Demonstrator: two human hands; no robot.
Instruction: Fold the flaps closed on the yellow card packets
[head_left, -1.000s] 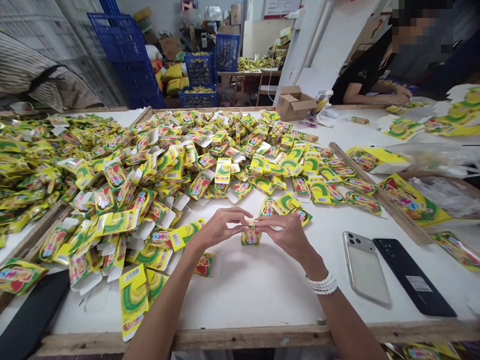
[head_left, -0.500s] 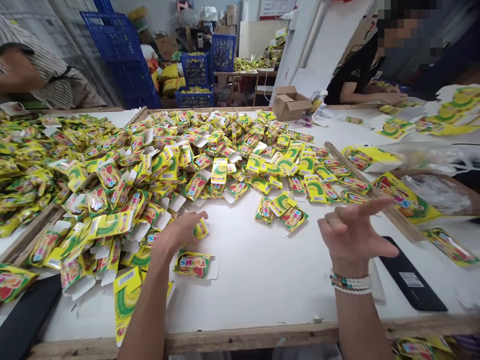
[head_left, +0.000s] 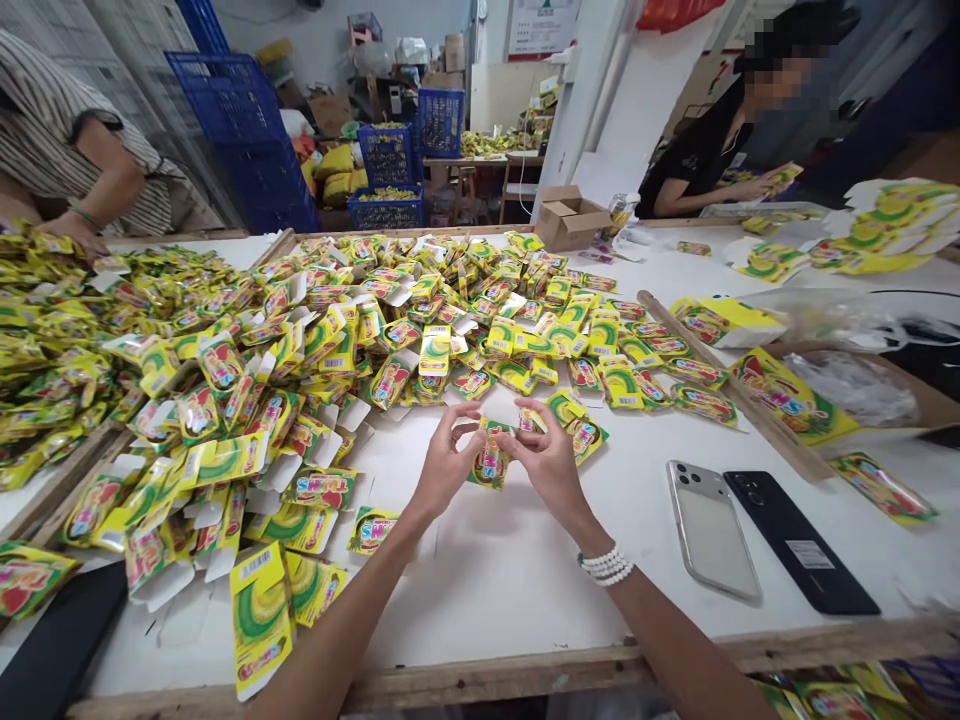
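Note:
My left hand [head_left: 444, 468] and my right hand [head_left: 550, 462] meet over the white table [head_left: 495, 590], and both pinch one small yellow-green carton [head_left: 491, 458] between their fingertips. The carton is tilted and held just above the tabletop. A big heap of the same flat and folded yellow cartons [head_left: 315, 330] spreads from the table's left side to its middle, directly beyond my hands. One flat carton [head_left: 373, 528] lies beside my left forearm. A beaded bracelet [head_left: 606, 566] sits on my right wrist.
Two phones, one silver [head_left: 710, 528] and one black [head_left: 799, 542], lie to my right. A wooden strip [head_left: 720, 368] divides off more packets. A person in stripes [head_left: 67, 150] leans in far left; another in black [head_left: 705, 150] works far right. Blue crates [head_left: 247, 120] stand behind.
Half a second ago my hands were apart, the left reaching into the heap and the right raised open. They have come back together, both gripping a carton.

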